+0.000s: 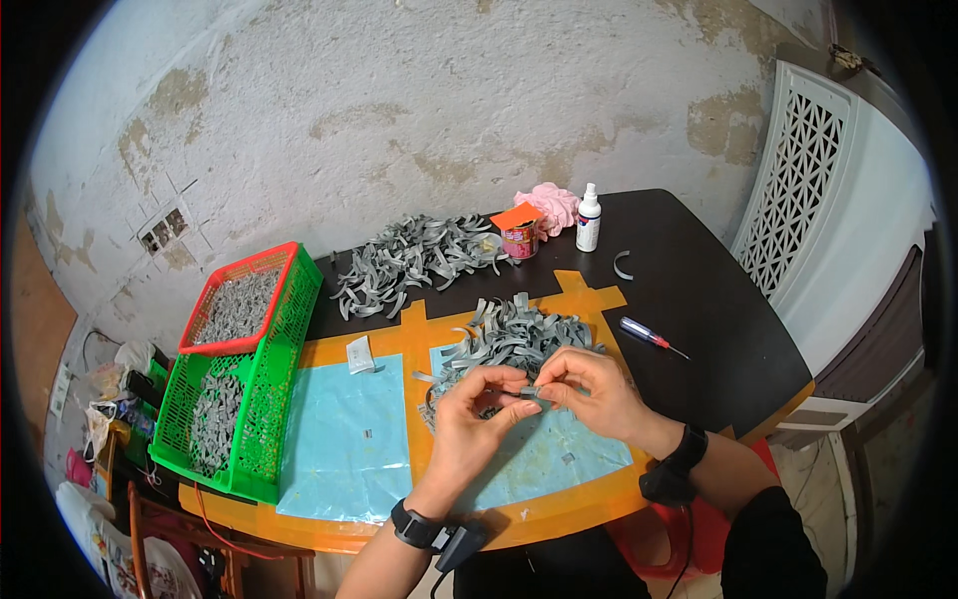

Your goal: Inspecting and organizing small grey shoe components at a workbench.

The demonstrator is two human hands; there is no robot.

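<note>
My left hand [473,411] and my right hand [596,391] meet over the near middle of the table. Both are closed in a pinch on a small grey strip [530,392], stretched between the fingertips; much of it is covered by the fingers. Just beyond my hands lies a pile of loose, curved grey strips [519,334], some of them partly behind my fingers. Under my hands is a light-blue sheet [539,464] edged with orange tape.
A larger heap of grey strips [414,258] lies at the back. A green basket [261,439] and a red basket [289,262] hold small grey pieces at left. A can [520,243], a white spray bottle [589,220], a pink cloth [551,205] and a screwdriver [644,333] stand or lie around.
</note>
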